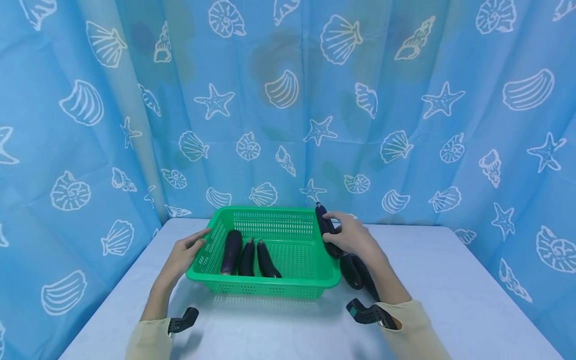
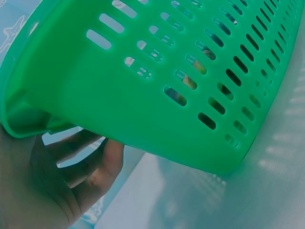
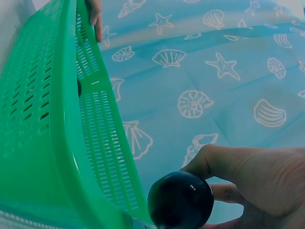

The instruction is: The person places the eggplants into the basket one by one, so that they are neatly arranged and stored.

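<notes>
My right hand (image 1: 355, 237) grips a dark purple eggplant (image 1: 327, 225) between thumb and fingers, at the right rim of the green basket (image 1: 270, 281). In the right wrist view, the eggplant's rounded end (image 3: 181, 200) points at the camera, just outside the basket wall. Fairly straight fingers of my left hand (image 1: 182, 254) touch the basket's left rim from outside; part of that hand lies behind the rim in the left wrist view. Inside the basket, three eggplants (image 1: 232, 250) lie side by side toward the left.
More eggplants (image 1: 351, 272) lie on the white table (image 1: 450, 280) just right of the basket, partly hidden under my right forearm. A blue curtain (image 1: 279, 125) with white shell prints hangs behind and along both sides of the table.
</notes>
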Demonstrator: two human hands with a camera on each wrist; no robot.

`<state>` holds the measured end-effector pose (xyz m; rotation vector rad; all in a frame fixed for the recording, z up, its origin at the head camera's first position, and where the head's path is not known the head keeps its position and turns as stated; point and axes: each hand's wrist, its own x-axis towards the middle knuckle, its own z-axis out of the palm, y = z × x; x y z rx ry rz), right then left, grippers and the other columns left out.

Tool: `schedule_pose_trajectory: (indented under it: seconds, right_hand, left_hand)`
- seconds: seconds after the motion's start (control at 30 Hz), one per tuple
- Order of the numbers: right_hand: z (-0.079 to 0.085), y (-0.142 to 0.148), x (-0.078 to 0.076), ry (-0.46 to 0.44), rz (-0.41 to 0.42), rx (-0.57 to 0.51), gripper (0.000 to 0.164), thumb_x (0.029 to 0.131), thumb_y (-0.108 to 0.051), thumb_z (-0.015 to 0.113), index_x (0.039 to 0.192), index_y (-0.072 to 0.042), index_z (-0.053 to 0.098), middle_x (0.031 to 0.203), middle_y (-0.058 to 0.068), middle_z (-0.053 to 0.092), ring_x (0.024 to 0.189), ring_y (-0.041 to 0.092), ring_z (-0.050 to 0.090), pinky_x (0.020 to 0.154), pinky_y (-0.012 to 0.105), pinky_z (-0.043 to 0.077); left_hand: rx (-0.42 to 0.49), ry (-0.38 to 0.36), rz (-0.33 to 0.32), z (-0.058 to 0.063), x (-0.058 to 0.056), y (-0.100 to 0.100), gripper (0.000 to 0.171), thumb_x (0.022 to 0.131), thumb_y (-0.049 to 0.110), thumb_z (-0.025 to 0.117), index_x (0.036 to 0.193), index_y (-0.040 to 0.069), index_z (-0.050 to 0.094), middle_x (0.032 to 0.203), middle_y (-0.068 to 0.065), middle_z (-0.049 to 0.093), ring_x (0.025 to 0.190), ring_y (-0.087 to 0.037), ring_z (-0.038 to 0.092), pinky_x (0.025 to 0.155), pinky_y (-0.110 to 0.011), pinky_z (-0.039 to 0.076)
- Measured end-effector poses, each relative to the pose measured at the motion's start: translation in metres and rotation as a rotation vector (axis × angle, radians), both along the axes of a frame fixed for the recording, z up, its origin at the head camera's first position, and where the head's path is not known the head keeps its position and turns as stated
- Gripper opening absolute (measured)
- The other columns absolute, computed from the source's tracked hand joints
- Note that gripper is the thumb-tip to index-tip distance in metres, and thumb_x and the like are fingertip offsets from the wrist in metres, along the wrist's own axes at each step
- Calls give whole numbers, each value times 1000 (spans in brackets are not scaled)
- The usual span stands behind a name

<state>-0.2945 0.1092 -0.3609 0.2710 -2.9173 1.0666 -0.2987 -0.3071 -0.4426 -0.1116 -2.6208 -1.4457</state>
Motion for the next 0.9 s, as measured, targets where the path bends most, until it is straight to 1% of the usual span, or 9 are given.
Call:
schedule_pose_trajectory:
  seconds: [0.13, 0.23, 0.3, 0.4, 0.47, 0.57, 0.63, 0.8, 0.9]
  right_hand:
    - [-1, -3, -1, -3, 13, -16, 53, 92, -22, 64, 143, -17, 48, 119, 23, 63, 93, 29, 67, 66, 37, 62]
    - [-2, -6, -2, 2, 19, -2, 53, 92, -23, 64, 143, -18, 49, 121, 22, 63, 92, 28, 67, 65, 35, 61]
    - [-2, -8, -3, 2, 23, 4, 53, 92, -24, 65, 142, -19, 50, 121, 21, 63, 89, 26, 66, 64, 34, 60]
    - [-5, -11, -4, 9, 41, 14, 53, 92, -25, 65, 142, -18, 50, 117, 20, 63, 79, 23, 64, 58, 31, 56]
    - [-6, -12, -4, 5, 42, 12, 53, 91, -25, 66, 142, -19, 51, 110, 18, 64, 71, 21, 62, 55, 29, 53]
    - [-7, -15, -4, 4, 44, 10, 53, 91, -25, 66, 142, -19, 51, 101, 15, 64, 65, 20, 59, 52, 28, 49]
    - [-7, -17, -4, -6, 41, -3, 53, 91, -26, 67, 141, -20, 52, 98, 14, 63, 63, 20, 58, 52, 29, 49]
    - [-7, -21, -4, -28, 52, -19, 54, 90, -25, 66, 142, -20, 51, 101, 15, 64, 63, 19, 60, 52, 30, 51]
    - [-7, -22, -4, -35, 51, -20, 54, 90, -25, 67, 142, -20, 51, 99, 14, 64, 60, 19, 59, 52, 32, 51]
  left_hand:
    - [8, 0, -1, 0, -1, 0, 46, 107, 27, 38, 150, 14, 41, 157, -20, 34, 146, -41, 29, 117, -58, 29]
    - [9, -1, 0, -1, -1, -1, 46, 107, 28, 38, 150, 14, 41, 157, -20, 34, 146, -42, 30, 117, -58, 29]
    - [12, -5, 2, -1, -1, 0, 46, 106, 27, 38, 150, 14, 41, 157, -19, 34, 146, -42, 29, 118, -58, 28]
    - [11, -12, 6, -1, 0, 0, 46, 106, 27, 38, 150, 15, 41, 158, -19, 33, 146, -42, 29, 118, -58, 28]
    - [7, -16, 5, -1, 1, 0, 46, 107, 27, 38, 151, 15, 40, 158, -20, 33, 146, -42, 29, 118, -58, 29]
    - [7, -19, 11, -1, 2, 1, 46, 107, 28, 38, 151, 15, 40, 157, -20, 34, 145, -42, 31, 117, -58, 30]
    - [12, -19, 15, -1, 2, 1, 46, 107, 28, 38, 150, 15, 41, 157, -20, 34, 145, -42, 31, 117, -58, 30]
    - [19, -14, 20, -1, 0, 2, 45, 106, 27, 39, 150, 14, 42, 157, -20, 35, 145, -41, 31, 117, -57, 30]
    - [20, -15, 22, -1, 0, 2, 46, 106, 26, 39, 150, 14, 42, 157, -20, 35, 145, -41, 32, 117, -57, 30]
